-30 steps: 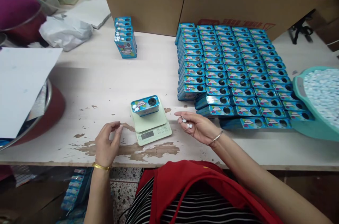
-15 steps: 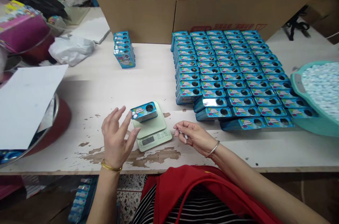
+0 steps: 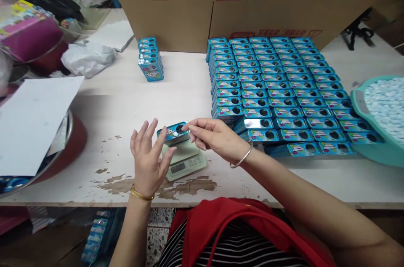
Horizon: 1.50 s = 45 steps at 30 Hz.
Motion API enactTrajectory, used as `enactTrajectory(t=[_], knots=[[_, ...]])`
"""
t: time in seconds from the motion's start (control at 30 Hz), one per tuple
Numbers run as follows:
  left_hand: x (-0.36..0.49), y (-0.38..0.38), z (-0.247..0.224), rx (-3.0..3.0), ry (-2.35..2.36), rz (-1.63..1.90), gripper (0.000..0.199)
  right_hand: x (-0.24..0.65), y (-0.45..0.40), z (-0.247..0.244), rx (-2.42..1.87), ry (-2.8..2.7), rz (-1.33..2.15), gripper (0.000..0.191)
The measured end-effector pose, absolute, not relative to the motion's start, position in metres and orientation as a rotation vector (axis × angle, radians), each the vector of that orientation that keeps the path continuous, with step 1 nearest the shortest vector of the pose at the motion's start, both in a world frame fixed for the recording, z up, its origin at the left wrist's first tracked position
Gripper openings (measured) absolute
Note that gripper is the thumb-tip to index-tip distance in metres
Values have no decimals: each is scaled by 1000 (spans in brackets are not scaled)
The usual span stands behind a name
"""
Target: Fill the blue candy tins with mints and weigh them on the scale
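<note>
A blue candy tin point(image 3: 172, 130) with a round hole in its top stands on a small pale-green scale point(image 3: 186, 166). One white candy point(image 3: 175, 134) lies on the tin's lid. My left hand point(image 3: 148, 161) is open, fingers spread, with the index fingertip at the tin's left end. My right hand point(image 3: 211, 136) is closed in a pinch, its fingertips right at the tin's hole. Small white candies were in that hand a moment earlier; the fingers now mostly hide them.
Rows of blue tins point(image 3: 259, 77) fill the table's right half, beside a teal basin point(image 3: 358, 105) of white candies. Several tins point(image 3: 151, 67) stand at the back left. A cardboard box point(image 3: 176, 18) lines the rear. A red-brown bowl point(image 3: 77, 136) under paper stands left.
My right hand has moved left and forward, from beside the scale to the tin's hole. My left hand has shifted slightly right, and a candy now lies nearer the lid's middle.
</note>
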<state>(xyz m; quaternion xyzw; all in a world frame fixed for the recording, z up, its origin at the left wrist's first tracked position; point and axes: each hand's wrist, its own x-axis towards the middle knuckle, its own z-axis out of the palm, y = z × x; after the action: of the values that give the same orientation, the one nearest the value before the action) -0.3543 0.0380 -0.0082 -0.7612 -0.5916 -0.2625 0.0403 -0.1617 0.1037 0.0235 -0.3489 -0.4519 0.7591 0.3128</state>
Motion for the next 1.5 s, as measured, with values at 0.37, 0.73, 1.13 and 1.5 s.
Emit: enactTrajectory(t=[0.37,0.73,1.13,1.5], knots=[[-348,52,-11,-2347,-1746,-941,46,-159,106,26,-970,-1176,1997,12],[-415,-8,-67,-1899,-2234,-1006,38,-158,110,32,-1000,-1212,1963,13],[-419,-28,-108,-1863,-2371,-698,40,-183,118,30,-1027,-1402,1799,19],[-421,-27,-110,-1855,-2367,-702,40,-183,118,25,-1009,-1732,1478,29]])
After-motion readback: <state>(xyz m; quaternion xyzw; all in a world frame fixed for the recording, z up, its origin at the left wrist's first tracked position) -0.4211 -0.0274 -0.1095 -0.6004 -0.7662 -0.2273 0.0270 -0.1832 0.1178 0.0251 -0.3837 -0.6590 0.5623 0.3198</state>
